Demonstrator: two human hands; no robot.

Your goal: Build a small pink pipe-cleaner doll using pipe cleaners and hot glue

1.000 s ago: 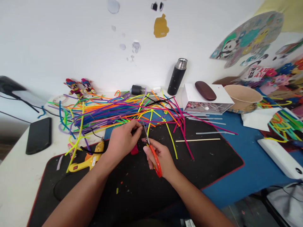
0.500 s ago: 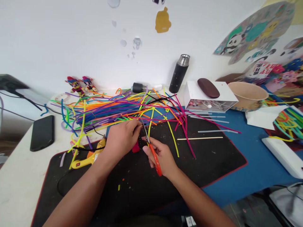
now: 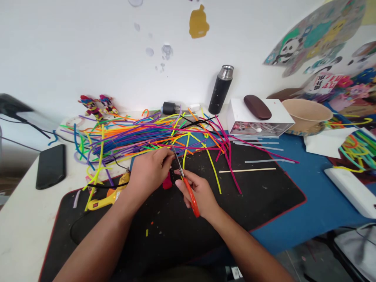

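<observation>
My right hand [image 3: 204, 196] grips a pair of scissors [image 3: 192, 199] by the orange-red handles, with the blades pointing up and away from me. The blade tips reach the fingertips of my left hand [image 3: 150, 168], which is closed in a pinch. What it pinches is too small and covered to make out. A small red piece [image 3: 167, 181] lies on the black mat [image 3: 182, 239] below my left fingers. Just beyond both hands spreads a tangled pile of colourful pipe cleaners [image 3: 132, 138]. Left of my left wrist rests a yellow hot glue gun [image 3: 102, 203].
A phone [image 3: 51, 166] lies at the left. Along the wall stand two small figures [image 3: 91, 106], a black thermos [image 3: 221, 89] and a white box [image 3: 261, 117] with a brown case [image 3: 257, 107] on top. A thin wooden stick [image 3: 247, 170] lies right of my hands.
The view has shifted slightly. Both hands and the scissors keep nearly the same position, with the blade tips still at my left fingertips.
</observation>
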